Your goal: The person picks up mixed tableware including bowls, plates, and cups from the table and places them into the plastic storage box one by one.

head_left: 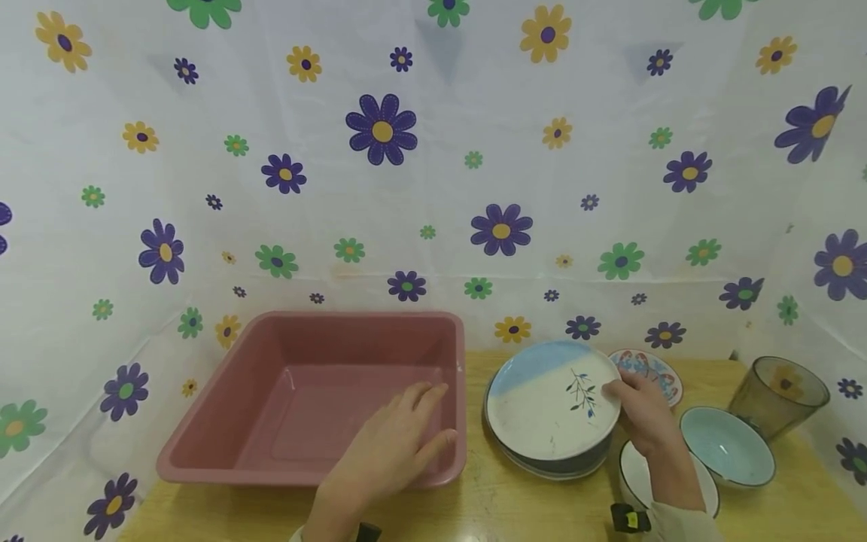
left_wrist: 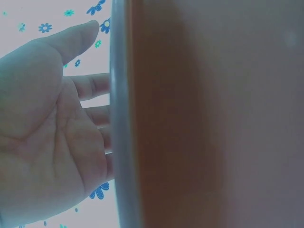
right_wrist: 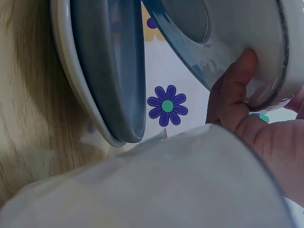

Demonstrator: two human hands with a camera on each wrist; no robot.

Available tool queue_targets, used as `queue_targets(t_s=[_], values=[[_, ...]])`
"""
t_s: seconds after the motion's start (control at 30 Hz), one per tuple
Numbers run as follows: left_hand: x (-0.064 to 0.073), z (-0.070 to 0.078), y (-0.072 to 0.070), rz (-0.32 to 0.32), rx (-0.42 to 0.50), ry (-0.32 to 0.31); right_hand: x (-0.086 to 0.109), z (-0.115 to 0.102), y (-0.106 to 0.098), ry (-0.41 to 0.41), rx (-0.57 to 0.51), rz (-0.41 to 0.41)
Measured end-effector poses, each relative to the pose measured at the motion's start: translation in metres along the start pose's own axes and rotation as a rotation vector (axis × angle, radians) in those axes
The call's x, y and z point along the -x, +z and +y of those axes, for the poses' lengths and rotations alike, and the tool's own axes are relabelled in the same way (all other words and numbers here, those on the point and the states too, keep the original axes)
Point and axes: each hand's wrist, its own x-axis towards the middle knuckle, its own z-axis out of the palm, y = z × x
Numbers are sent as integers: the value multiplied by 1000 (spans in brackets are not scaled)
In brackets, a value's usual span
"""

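My right hand [head_left: 646, 414] pinches the right edge of a white plate [head_left: 535, 421] with a light blue band and a leafy sprig, thumb on top. In the right wrist view the fingers press on the underside of this plate [right_wrist: 237, 33]. It is tilted and held apart from the stacked grey-blue plates [right_wrist: 111, 71] on the table. My left hand [head_left: 389, 444] hovers over the right part of a pink basin [head_left: 298, 477], holding nothing. In the left wrist view its fingers [left_wrist: 90, 88] are extended and partly hidden behind the basin wall [left_wrist: 128, 118].
Beside my right wrist stand a white bowl [head_left: 635, 467], a pale blue bowl [head_left: 728, 448] and a brownish see-through cup [head_left: 772, 399]. A small patterned plate [head_left: 667, 380] lies behind my right hand. A flower-print sheet [head_left: 433, 188] hangs behind the wooden table [head_left: 474, 497].
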Motion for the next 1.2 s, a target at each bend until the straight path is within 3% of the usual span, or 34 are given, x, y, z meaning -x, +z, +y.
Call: queue_targets(t_s=[0.27,0.47,0.67,0.97,1.2], values=[[-1,0,-1,-13,-8,-12,2,0,0,6,-52,-27],[0,0,-1,3,-17,14,2,2,-1,1,-101,-44],[1,1,-2,7,-19,14,4,1,0,11,-70,-37],[1,2,-3,-20,-26,-2,8,3,-2,-31,-1,-99],[1,1,-2,-19,-29,-4,7,3,-4,-53,-42,-123]])
